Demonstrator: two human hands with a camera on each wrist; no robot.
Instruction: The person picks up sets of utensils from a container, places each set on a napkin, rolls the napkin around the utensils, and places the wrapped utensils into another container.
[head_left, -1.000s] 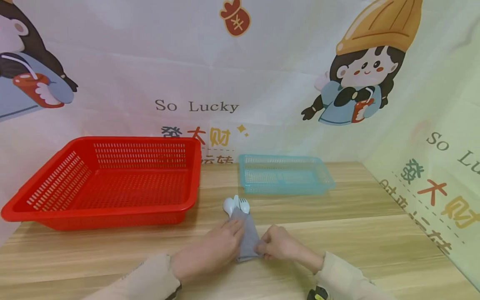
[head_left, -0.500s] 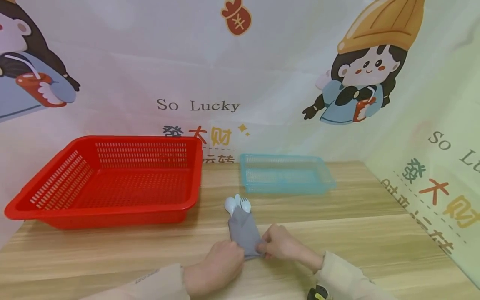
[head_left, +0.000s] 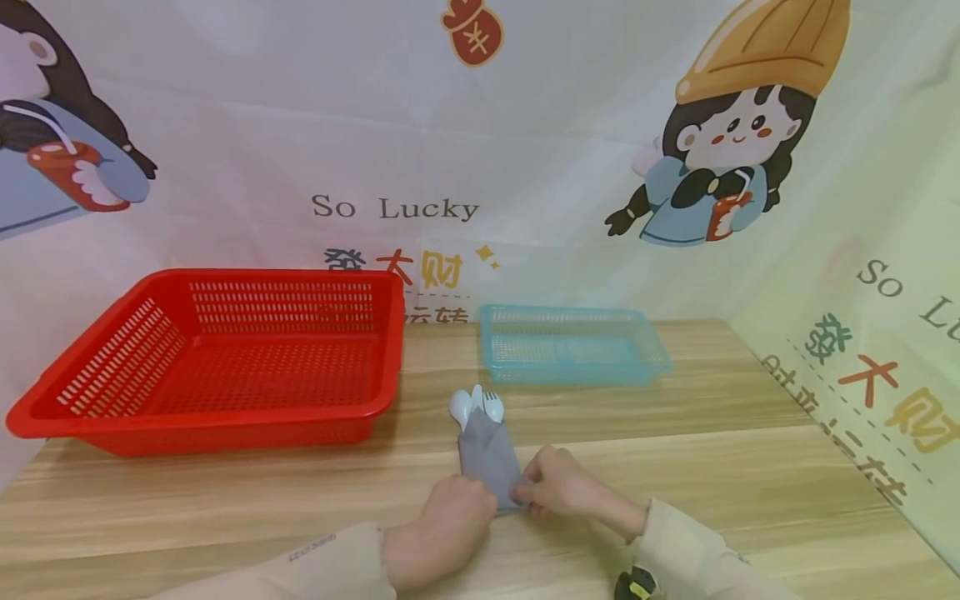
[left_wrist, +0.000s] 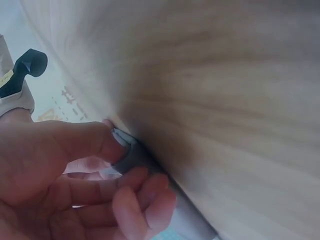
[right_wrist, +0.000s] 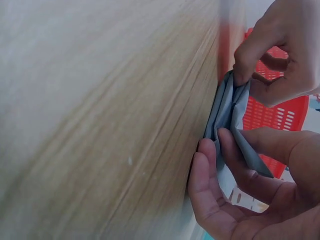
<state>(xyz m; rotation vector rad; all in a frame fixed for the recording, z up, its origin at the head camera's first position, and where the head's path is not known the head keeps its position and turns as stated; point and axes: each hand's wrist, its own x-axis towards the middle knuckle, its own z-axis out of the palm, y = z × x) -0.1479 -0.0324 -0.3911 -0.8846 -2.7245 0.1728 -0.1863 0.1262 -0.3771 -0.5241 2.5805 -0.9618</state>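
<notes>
A grey cloth napkin [head_left: 489, 454] lies folded on the wooden table, narrowing toward its far end. From that end poke the heads of a white spoon [head_left: 460, 407] and fork [head_left: 492, 406], with a white knife tip [head_left: 477, 395] between them; their handles are hidden in the cloth. My left hand [head_left: 456, 517] pinches the napkin's near left corner between thumb and finger. At the near right corner, my right hand [head_left: 561, 483] holds the folded edge, its thumb and fingertips on either side of the layers in the right wrist view.
A large red plastic basket [head_left: 225, 421] stands at the left. Behind the cutlery sits a smaller light blue basket [head_left: 577, 375]. A printed white cloth [head_left: 555, 167] hangs as a backdrop along the table's far edge.
My left hand has come off the napkin's upper left side, moved toward me and right, and taken hold of its near left corner. My right hand stays at the right corner.
</notes>
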